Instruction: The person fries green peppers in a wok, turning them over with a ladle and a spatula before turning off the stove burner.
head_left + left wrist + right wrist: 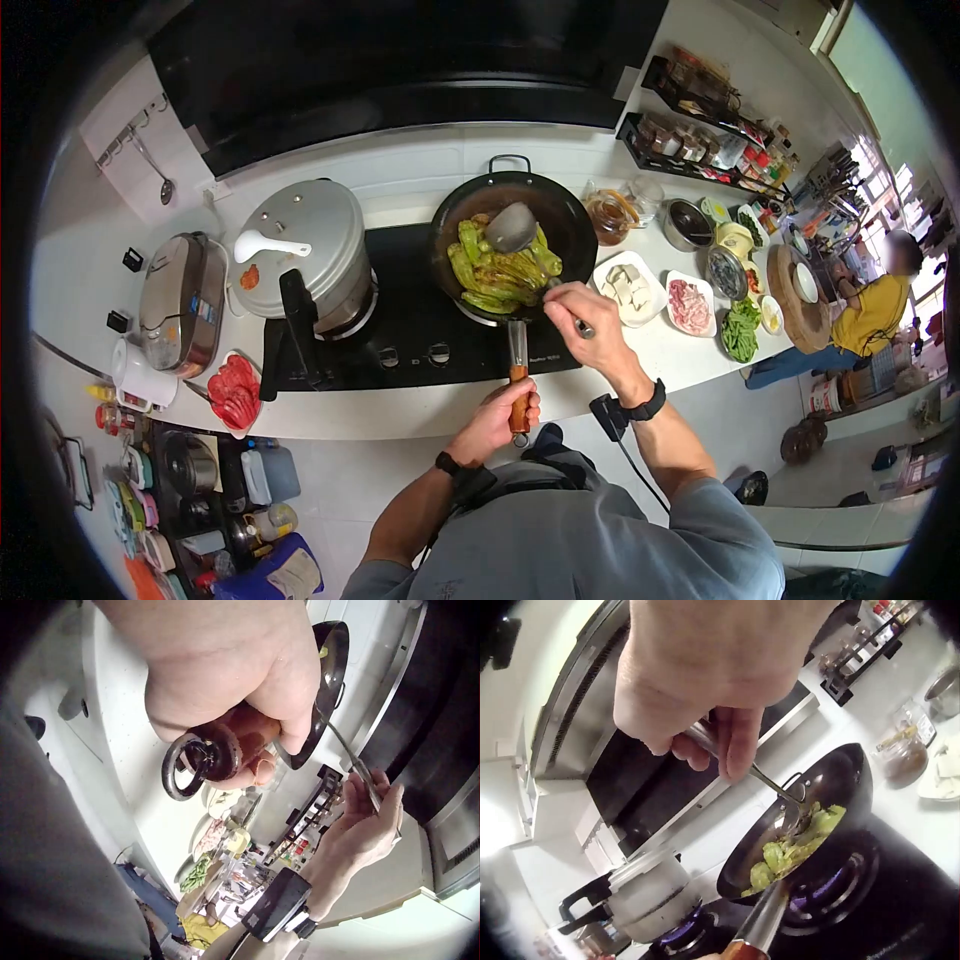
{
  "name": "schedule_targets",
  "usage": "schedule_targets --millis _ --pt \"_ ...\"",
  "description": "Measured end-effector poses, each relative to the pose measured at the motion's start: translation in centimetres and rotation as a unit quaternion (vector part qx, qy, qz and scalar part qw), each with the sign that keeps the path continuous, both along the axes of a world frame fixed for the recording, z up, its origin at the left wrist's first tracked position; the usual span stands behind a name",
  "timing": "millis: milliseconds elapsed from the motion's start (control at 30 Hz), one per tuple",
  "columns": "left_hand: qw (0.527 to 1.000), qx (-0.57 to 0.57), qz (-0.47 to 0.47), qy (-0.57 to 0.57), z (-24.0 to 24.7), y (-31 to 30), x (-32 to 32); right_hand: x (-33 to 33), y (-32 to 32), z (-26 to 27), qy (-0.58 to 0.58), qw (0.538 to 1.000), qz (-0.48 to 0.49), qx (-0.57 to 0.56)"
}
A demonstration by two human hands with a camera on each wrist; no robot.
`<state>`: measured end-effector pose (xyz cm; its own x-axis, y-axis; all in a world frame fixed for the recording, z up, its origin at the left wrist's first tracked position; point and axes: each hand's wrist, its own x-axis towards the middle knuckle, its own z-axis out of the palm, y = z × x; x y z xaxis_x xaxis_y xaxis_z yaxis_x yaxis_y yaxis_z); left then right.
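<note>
My left hand (487, 420) grips the brown wooden handle (519, 400) of a dark wok (575, 225), its metal hanging ring sticking out past the palm. In the right wrist view, the wok tilts over a burner with blue flame (821, 892). Wilted green peppers (490, 275) lie in it, some browned. Fingers of my right hand (590, 330) curl round the shaft of a metal spatula (512, 228), whose broad rounded head is over the peppers. In the left wrist view, the spatula shaft (341, 739) slants from the wok to the right hand.
Left of the wok stands a pressure cooker (330, 225) with a white spoon (270, 245) on its lid. White dishes of pale chunks (628, 288) and raw sliced meat (690, 305) sit at the right. Red slices (235, 392) lie front left. A person in yellow (870, 315) is farther right.
</note>
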<state>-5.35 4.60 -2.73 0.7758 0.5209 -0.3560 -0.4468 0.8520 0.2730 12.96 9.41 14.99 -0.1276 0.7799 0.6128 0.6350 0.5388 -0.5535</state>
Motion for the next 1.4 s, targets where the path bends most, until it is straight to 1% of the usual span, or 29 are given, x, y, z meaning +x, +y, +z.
schedule_targets --millis 67,133,200,433,567,633,733,767,833,933,1000,1067,1200,1267,1400 --pt "1.000 0.001 -0.004 0.021 0.2 0.0 0.0 -0.9 0.5 -0.5 0.005 0.999 0.036 -0.022" --pt "1.000 0.000 -0.004 0.012 0.3 0.0 -0.1 -1.4 1.4 -1.4 -0.005 0.999 0.036 -0.017" --pt "1.000 -0.001 -0.002 0.003 0.2 -0.1 -0.1 -1.5 2.5 -2.2 -0.047 0.997 0.029 -0.045" --pt "1.000 0.008 0.003 0.009 0.2 -0.1 0.0 -1.1 2.5 -2.4 -0.079 0.994 0.058 -0.046" --pt "1.000 0.010 -0.002 0.006 0.3 -0.1 -0.1 -0.7 2.7 -2.5 -0.064 0.994 0.084 -0.040" --pt "1.000 0.010 -0.004 0.007 0.2 -0.2 0.0 -0.8 2.8 -2.5 -0.093 0.992 0.087 -0.021" --pt "1.000 0.012 0.000 0.010 0.2 -0.1 0.0 -1.0 2.9 -2.4 -0.116 0.989 0.094 -0.025" --pt "1.000 0.013 0.002 0.012 0.1 -0.2 0.0 -0.9 2.6 -2.3 -0.114 0.989 0.093 -0.025" --pt "1.000 0.013 0.001 0.012 0.0 0.0 0.0 -0.9 2.2 -1.1 -0.023 0.995 0.095 -0.027" --pt "1.000 0.011 -0.002 0.011 0.1 -0.3 0.0 -0.8 1.5 -0.8 0.010 0.995 0.101 -0.020" --pt "1.000 0.015 -0.001 0.010 0.4 -0.3 0.0 -0.8 1.4 -1.1 -0.003 0.995 0.102 -0.016" --pt "1.000 0.013 -0.002 0.013 0.6 -0.3 0.0 -0.8 1.5 -1.9 0.031 0.993 0.106 -0.038" --pt "1.000 0.010 -0.003 0.016 0.7 -0.4 -0.1 -0.5 1.2 -1.6 0.043 0.993 0.100 -0.043" --pt "1.000 0.016 -0.003 0.015 0.7 -0.3 0.0 -0.4 1.2 -1.4 0.048 0.995 0.076 -0.039" --pt "1.000 0.017 0.000 0.017 0.9 -0.3 0.0 -0.9 1.0 -1.1 0.040 0.994 0.101 -0.028"
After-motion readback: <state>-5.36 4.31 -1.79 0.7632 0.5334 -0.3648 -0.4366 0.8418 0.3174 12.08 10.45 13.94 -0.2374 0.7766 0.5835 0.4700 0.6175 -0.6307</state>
